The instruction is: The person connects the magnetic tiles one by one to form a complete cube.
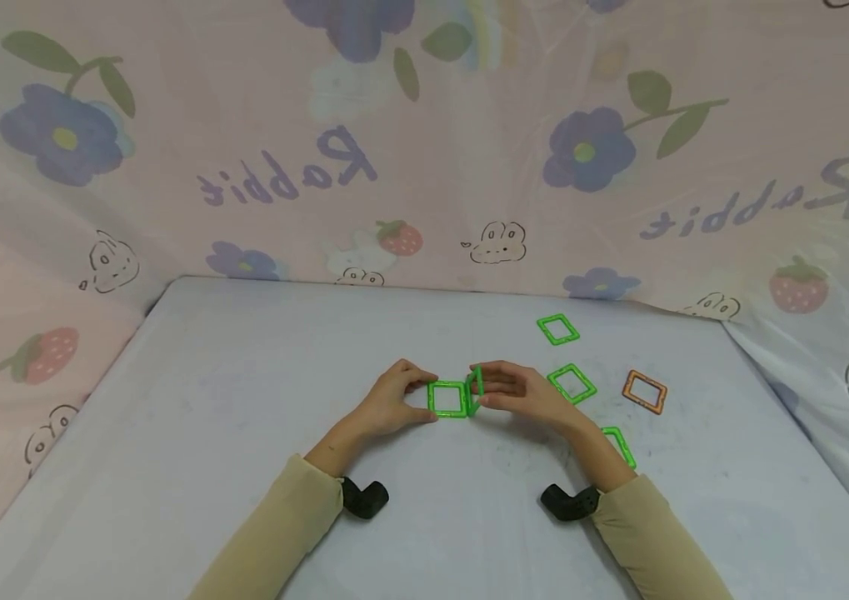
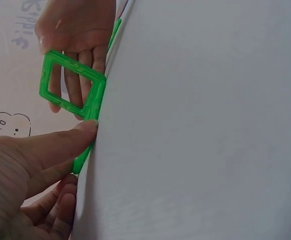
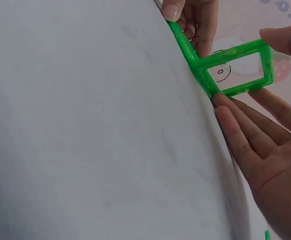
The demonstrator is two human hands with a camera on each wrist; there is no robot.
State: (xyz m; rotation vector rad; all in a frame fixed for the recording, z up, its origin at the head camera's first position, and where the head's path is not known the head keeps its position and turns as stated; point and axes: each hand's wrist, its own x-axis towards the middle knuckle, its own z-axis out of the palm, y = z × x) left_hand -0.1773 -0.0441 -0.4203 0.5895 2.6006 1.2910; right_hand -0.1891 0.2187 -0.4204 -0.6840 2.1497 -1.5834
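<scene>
a beige cloth sleeve (image 1: 274, 525) covers the left forearm, and a bent black device (image 1: 366, 498) juts from its cuff, nearer the body than the left grip. the left hand (image 1: 387, 404) is closed on a flat green square frame of translucent plastic (image 1: 448, 384), pinching its left side with the thumb at the near corner and fingers at the far corner. this frame lies level at the surface of the smooth white table (image 1: 319, 350), just right of the left grip and between the two hands. along its right edge, touching it at an angle, stands a raised green plastic frame (image 3: 233, 53), immediately left of the right palm. the right hand (image 1: 521, 396) grips it lightly, thumb by the upper near corner and a finger at the far side, with other fingertips reaching down near its foot. nearer the body than the right grip, another bent black device (image 1: 570, 502) juts from the cuff of a second beige sleeve (image 1: 656, 533). beyond the right grip and to its right lies a loose green plastic frame (image 1: 567, 340); another green frame (image 1: 585, 377) lies just right of that hand. a partly hidden green frame (image 1: 622, 448) shows beside the right forearm. farthest right of the grip lies an orange plastic frame (image 1: 641, 403).
</scene>
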